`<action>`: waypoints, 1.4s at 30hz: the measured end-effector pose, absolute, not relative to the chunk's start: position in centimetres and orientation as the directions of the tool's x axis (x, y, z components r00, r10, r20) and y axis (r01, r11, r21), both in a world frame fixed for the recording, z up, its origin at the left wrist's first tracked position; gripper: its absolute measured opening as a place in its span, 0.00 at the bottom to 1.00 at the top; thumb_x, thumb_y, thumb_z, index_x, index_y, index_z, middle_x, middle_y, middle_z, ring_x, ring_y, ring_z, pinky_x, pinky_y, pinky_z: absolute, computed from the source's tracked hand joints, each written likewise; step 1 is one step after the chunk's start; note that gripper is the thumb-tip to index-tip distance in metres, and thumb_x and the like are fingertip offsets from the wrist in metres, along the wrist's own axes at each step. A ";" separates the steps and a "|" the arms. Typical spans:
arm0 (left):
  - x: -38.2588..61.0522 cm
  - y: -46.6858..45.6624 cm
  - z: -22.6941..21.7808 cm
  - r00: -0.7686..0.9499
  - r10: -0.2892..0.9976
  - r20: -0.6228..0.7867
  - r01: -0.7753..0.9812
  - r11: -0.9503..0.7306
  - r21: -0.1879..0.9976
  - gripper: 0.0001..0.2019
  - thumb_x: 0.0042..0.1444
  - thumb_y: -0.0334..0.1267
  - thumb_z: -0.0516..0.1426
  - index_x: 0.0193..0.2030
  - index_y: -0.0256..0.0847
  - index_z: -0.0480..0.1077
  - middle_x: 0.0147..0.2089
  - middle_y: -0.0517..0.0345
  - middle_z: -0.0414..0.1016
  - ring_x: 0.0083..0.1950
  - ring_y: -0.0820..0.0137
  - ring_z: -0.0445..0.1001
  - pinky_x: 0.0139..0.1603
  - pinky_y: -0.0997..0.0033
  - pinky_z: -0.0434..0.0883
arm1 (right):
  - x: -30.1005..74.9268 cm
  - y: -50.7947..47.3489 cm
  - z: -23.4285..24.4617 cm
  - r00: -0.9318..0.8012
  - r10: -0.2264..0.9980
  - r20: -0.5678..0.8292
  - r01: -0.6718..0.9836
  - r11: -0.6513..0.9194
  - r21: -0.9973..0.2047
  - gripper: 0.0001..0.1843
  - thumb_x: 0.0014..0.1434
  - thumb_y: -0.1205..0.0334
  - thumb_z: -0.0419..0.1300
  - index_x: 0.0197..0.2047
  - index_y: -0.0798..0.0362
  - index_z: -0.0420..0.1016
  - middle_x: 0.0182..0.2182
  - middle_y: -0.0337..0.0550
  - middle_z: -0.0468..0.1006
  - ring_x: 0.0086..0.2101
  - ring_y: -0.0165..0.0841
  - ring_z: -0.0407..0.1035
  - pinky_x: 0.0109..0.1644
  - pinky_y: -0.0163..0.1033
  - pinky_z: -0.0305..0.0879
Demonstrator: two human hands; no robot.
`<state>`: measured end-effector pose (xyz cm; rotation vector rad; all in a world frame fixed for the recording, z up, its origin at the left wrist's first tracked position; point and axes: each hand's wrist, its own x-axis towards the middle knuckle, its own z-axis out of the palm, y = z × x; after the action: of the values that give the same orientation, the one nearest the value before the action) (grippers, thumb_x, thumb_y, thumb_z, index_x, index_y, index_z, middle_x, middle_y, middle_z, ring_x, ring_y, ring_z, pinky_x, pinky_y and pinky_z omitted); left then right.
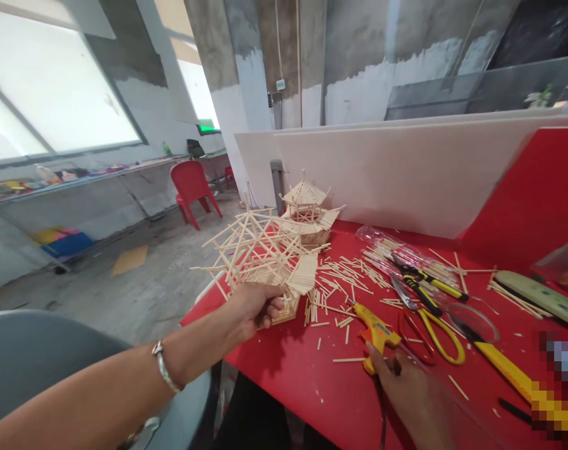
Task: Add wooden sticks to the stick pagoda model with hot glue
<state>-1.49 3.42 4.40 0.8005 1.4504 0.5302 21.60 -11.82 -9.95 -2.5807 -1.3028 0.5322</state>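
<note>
Our red surface (274,359) bears the nearer stick model (270,273). Our left hand (255,307) curls at its edge, our right hand (405,384) touches the glue gun (376,330); whether fingers grip, we cannot tell. Likely we're gluing; next needs steady aim.

Left hand (255,306) hides part of stick pavilion (265,247), right hand (405,384) blurs toward wrist, utility knife (503,369) end pixelated

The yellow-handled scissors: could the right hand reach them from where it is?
Probably yes: the scissors lie close beyond the right hand, their yellow handle uncovered, though that hand is at the glue gun.
</note>
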 end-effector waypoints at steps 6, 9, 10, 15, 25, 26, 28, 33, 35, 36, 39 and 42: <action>-1.5 3.7 4.2 0.093 0.739 -0.667 0.184 0.646 0.741 0.16 0.56 0.33 0.58 0.18 0.35 0.67 0.13 0.63 0.64 0.12 0.81 0.60 0.10 0.82 0.52 | 21.6 -10.7 -9.7 0.604 0.744 -0.286 0.637 -0.666 -0.387 0.32 0.54 0.28 0.43 0.26 0.45 0.73 0.26 0.49 0.80 0.30 0.47 0.74 0.30 0.43 0.61; -1.4 3.4 4.2 0.096 0.735 -0.671 0.156 0.655 0.739 0.12 0.55 0.32 0.59 0.21 0.35 0.68 0.15 0.63 0.67 0.12 0.81 0.61 0.10 0.82 0.52 | 21.6 -10.4 -10.1 0.601 0.758 -0.254 0.636 -0.646 -0.423 0.28 0.56 0.34 0.46 0.23 0.47 0.71 0.23 0.48 0.78 0.27 0.44 0.72 0.28 0.41 0.59; -1.3 3.3 4.2 0.098 0.735 -0.671 0.149 0.656 0.740 0.11 0.55 0.32 0.59 0.22 0.35 0.68 0.16 0.63 0.68 0.13 0.81 0.61 0.10 0.82 0.52 | 21.7 -10.4 -10.3 0.597 0.765 -0.241 0.635 -0.635 -0.440 0.27 0.56 0.37 0.47 0.21 0.47 0.70 0.21 0.47 0.77 0.26 0.42 0.71 0.27 0.40 0.58; -0.9 3.2 4.3 0.093 0.738 -0.668 0.136 0.656 0.743 0.10 0.56 0.31 0.57 0.24 0.34 0.69 0.16 0.63 0.68 0.13 0.81 0.62 0.10 0.82 0.52 | 22.3 -10.6 -11.0 0.587 0.779 -0.221 0.503 -0.565 -0.655 0.25 0.53 0.40 0.52 0.16 0.49 0.66 0.17 0.42 0.73 0.22 0.36 0.68 0.25 0.37 0.58; -1.3 3.4 3.9 0.130 0.732 -0.669 0.151 0.652 0.743 0.10 0.56 0.32 0.57 0.24 0.35 0.67 0.16 0.63 0.68 0.12 0.81 0.61 0.10 0.82 0.49 | 20.6 -11.2 -9.5 0.643 0.659 -0.390 -0.223 -0.327 -0.919 0.27 0.44 0.40 0.65 0.36 0.56 0.77 0.26 0.41 0.79 0.25 0.33 0.70 0.26 0.33 0.66; -1.3 3.4 4.0 0.130 0.729 -0.673 0.158 0.654 0.739 0.10 0.56 0.33 0.57 0.24 0.35 0.67 0.16 0.63 0.68 0.12 0.81 0.61 0.10 0.82 0.49 | 20.4 -11.2 -9.4 0.647 0.661 -0.380 -0.245 -0.292 -0.925 0.27 0.44 0.41 0.66 0.38 0.56 0.77 0.30 0.42 0.80 0.28 0.33 0.72 0.29 0.33 0.67; -1.2 3.3 4.2 0.121 0.724 -0.679 0.168 0.660 0.733 0.09 0.56 0.33 0.58 0.25 0.36 0.67 0.16 0.64 0.68 0.12 0.81 0.60 0.10 0.82 0.48 | 20.1 -11.2 -9.0 0.636 0.690 -0.344 -0.255 -0.232 -0.939 0.27 0.43 0.42 0.67 0.38 0.55 0.76 0.32 0.43 0.80 0.32 0.35 0.73 0.31 0.33 0.69; -1.1 3.3 4.2 0.117 0.719 -0.685 0.179 0.663 0.727 0.08 0.55 0.35 0.58 0.25 0.36 0.68 0.16 0.64 0.67 0.12 0.81 0.59 0.10 0.82 0.46 | 19.1 -11.3 -6.3 0.533 0.830 -0.168 -0.102 -0.134 -0.986 0.23 0.47 0.41 0.65 0.27 0.53 0.69 0.21 0.38 0.73 0.22 0.30 0.68 0.25 0.32 0.66; -1.2 3.4 4.0 0.123 0.728 -0.675 0.185 0.651 0.736 0.08 0.53 0.36 0.59 0.25 0.36 0.68 0.16 0.64 0.68 0.12 0.81 0.59 0.10 0.81 0.46 | 18.4 -11.1 -4.6 0.505 0.858 -0.089 -0.001 -0.102 -0.995 0.22 0.48 0.42 0.64 0.29 0.53 0.70 0.22 0.40 0.75 0.23 0.32 0.69 0.26 0.32 0.67; -1.2 3.4 3.9 0.126 0.734 -0.667 0.187 0.643 0.743 0.08 0.53 0.36 0.59 0.26 0.36 0.69 0.17 0.64 0.68 0.12 0.81 0.59 0.11 0.81 0.46 | 18.1 -11.0 -3.8 0.506 0.860 -0.056 0.054 -0.097 -0.994 0.21 0.48 0.42 0.64 0.30 0.53 0.71 0.22 0.40 0.75 0.24 0.32 0.70 0.26 0.32 0.67; -1.4 3.4 3.6 0.143 0.747 -0.650 0.190 0.624 0.758 0.09 0.50 0.38 0.61 0.25 0.37 0.69 0.16 0.64 0.68 0.13 0.80 0.59 0.11 0.81 0.47 | 17.1 -10.6 -1.8 0.532 0.846 0.027 0.151 -0.064 -0.986 0.21 0.51 0.43 0.62 0.34 0.53 0.73 0.26 0.43 0.78 0.27 0.35 0.73 0.29 0.33 0.69; -1.5 3.4 3.5 0.152 0.747 -0.647 0.187 0.621 0.761 0.10 0.49 0.40 0.61 0.24 0.37 0.68 0.16 0.63 0.67 0.13 0.80 0.59 0.12 0.80 0.47 | 16.6 -10.2 -1.1 0.520 0.852 0.062 0.212 -0.058 -0.975 0.21 0.55 0.43 0.59 0.40 0.53 0.73 0.30 0.44 0.80 0.29 0.35 0.74 0.30 0.33 0.69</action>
<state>-1.51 3.40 3.46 0.8604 1.3943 0.4827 16.58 -10.18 -1.11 -1.5770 -0.9384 0.6745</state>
